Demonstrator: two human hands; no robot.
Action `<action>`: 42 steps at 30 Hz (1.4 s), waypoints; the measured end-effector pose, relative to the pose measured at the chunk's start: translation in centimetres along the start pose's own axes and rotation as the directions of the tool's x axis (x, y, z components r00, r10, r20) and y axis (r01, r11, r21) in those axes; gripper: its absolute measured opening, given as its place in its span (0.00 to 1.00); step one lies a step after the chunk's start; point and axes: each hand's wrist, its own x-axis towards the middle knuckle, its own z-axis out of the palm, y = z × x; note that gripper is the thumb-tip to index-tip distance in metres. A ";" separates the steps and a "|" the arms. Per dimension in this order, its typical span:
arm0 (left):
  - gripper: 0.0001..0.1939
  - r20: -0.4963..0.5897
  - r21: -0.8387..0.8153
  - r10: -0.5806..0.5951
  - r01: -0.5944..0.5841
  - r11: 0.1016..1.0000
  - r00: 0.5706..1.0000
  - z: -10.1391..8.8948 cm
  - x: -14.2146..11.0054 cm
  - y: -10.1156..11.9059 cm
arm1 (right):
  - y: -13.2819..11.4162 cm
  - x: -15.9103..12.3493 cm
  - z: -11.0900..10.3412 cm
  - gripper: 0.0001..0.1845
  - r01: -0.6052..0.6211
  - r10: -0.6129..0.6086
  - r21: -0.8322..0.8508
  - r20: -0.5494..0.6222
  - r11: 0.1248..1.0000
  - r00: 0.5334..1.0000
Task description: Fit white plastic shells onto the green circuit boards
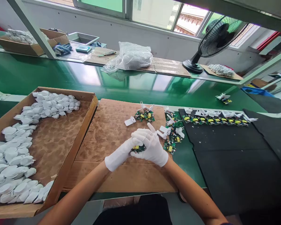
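Both my hands wear white gloves and meet over the cardboard sheet. Between them is a small green circuit board (137, 148) with a yellow part, partly hidden by the fingers. My left hand (131, 146) closes on it from the left. My right hand (152, 147) wraps it from the right, thumb and fingers around it. Just beyond lie two circuit boards (145, 115) with white plug pieces and a loose white plastic piece (130, 121). Right of my right hand is a loose pile of circuit boards (172, 132) with white plastic parts.
At left, a cardboard tray (81, 131) holds many white plastic shells (14, 156). A row of circuit boards (215, 120) lines the black mat (231, 162). Past the green belt (84, 78) are a plastic bag (133, 56) and a fan (215, 40). A single board (224, 99) lies on the belt.
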 end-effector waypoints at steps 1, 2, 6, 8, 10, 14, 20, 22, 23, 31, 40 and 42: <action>0.15 -0.030 0.089 0.040 -0.037 0.995 0.999 0.0 0.1 0.1 | 0.0 0.0 0.0 0.28 0.022 -0.021 -0.031 0.016 0.999 1.000; 0.15 -0.068 0.191 0.077 -0.063 0.980 0.995 0.0 0.1 0.1 | 0.0 0.0 0.0 0.28 0.035 -0.032 -0.057 0.041 0.998 0.999; 0.18 -0.152 0.455 0.186 -0.098 0.885 0.971 0.2 0.3 0.1 | -0.3 -0.1 0.4 0.37 -0.039 0.045 -0.075 0.093 0.996 0.995; 0.18 -0.164 0.436 0.196 -0.107 0.893 0.967 0.3 0.3 0.1 | -0.3 -0.2 0.6 0.42 -0.098 0.101 -0.035 0.084 0.995 0.991; 0.19 -0.150 0.389 0.179 -0.109 0.915 0.972 0.3 0.3 0.2 | -0.3 -0.2 0.7 0.41 -0.120 0.118 0.007 0.091 0.993 0.989; 0.19 -0.057 0.374 0.189 -0.155 0.915 0.980 0.5 0.2 0.5 | -0.2 -0.3 0.8 0.32 -0.117 0.111 0.052 0.111 0.992 0.988; 0.19 -0.135 0.418 0.155 -0.086 0.904 0.979 0.4 0.1 0.6 | -0.3 -0.4 1.3 0.37 -0.160 0.149 0.132 0.086 0.978 0.985; 0.20 -0.098 0.284 0.107 -0.075 0.956 0.989 0.1 0.2 0.3 | -0.2 -0.3 1.3 0.31 -0.125 0.113 0.158 0.079 0.979 0.990; 0.20 -0.071 0.198 0.072 -0.057 0.978 0.995 0.0 0.2 0.2 | -0.1 -0.3 1.3 0.28 -0.104 0.093 0.173 0.067 0.979 0.993; 0.25 -0.075 -0.177 -0.137 0.122 0.977 0.988 0.9 -0.2 -0.8 | -0.5 -0.4 1.2 0.38 -0.193 0.203 0.129 -0.074 0.973 0.976; 0.22 -0.096 0.053 0.022 -0.017 0.998 0.995 -0.3 0.6 -0.6 | 0.3 -0.6 1.1 0.31 -0.112 0.112 0.005 0.009 0.994 0.994; 0.19 -0.091 0.210 0.130 -0.108 0.972 0.987 -0.5 0.7 -0.6 | 0.4 -0.6 1.0 0.33 -0.086 0.086 -0.007 0.010 0.996 0.996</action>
